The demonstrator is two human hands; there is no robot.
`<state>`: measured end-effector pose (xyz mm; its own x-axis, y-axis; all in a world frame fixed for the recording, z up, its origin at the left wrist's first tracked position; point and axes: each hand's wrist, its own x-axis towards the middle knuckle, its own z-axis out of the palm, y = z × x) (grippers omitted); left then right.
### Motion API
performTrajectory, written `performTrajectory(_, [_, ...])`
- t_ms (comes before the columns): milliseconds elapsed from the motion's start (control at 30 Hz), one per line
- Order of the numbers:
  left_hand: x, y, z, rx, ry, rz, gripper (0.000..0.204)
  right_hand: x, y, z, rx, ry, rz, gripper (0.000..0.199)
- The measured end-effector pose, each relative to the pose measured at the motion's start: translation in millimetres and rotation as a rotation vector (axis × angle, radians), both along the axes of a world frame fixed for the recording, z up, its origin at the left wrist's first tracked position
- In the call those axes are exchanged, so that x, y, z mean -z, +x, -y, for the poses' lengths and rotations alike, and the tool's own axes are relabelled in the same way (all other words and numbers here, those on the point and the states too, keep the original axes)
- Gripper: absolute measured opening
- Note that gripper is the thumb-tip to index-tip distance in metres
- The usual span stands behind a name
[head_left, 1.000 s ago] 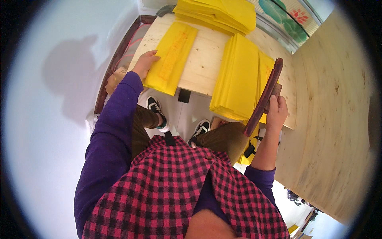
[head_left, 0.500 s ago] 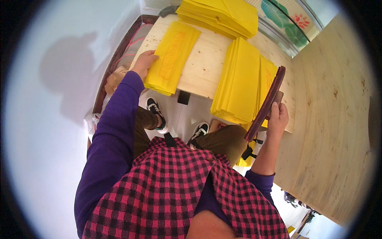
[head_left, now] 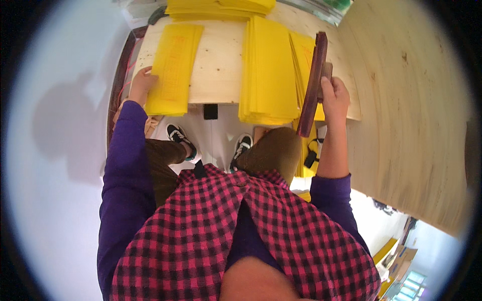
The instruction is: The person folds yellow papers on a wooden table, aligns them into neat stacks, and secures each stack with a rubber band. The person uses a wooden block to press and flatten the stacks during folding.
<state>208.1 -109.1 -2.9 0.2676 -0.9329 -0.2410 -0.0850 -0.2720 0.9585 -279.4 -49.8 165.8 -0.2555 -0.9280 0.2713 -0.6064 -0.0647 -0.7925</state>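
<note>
At the left of the tabletop lies a stack of long yellow paper sheets (head_left: 173,70) with faint red print on top. My left hand (head_left: 142,84) is closed on the stack's left edge, thumb and fingers at the paper. In my right hand (head_left: 335,98) is a long, narrow dark-red hand stamp (head_left: 315,80), gripped by its wooden block handle and held up off the paper. Its lower face is hidden from view. Beneath and beside it are a thick yellow paper stack (head_left: 268,70) and another yellow stack with red print (head_left: 303,50), partly covered by the stamp.
More yellow paper (head_left: 216,9) is piled along the far side of the pale wooden table (head_left: 218,60). A tall wooden panel (head_left: 401,110) rises on the right, and a white wall (head_left: 60,125) stands at left. A black object with a cord (head_left: 311,158) hangs by my right knee.
The whole view has turned and shifted, so the table sits higher and further left. My right hand still holds the stamp up, now more upright; my left hand stays at the stack's edge.
</note>
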Motion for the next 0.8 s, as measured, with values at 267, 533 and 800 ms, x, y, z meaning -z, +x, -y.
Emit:
performTrajectory(267, [-38,-65,-21,0.083,-0.451,0.61,0.032,0,-31,-17,0.071,-0.059,0.237,0.027])
performTrajectory(533, [-76,-223,-60,0.608,-0.028,0.031,0.023,8,-49,-48,0.177,-0.052,0.287,0.027])
performTrajectory(800, [-81,-264,-53,0.57,0.016,0.173,0.02,19,-72,-57,0.203,0.026,0.365,0.027])
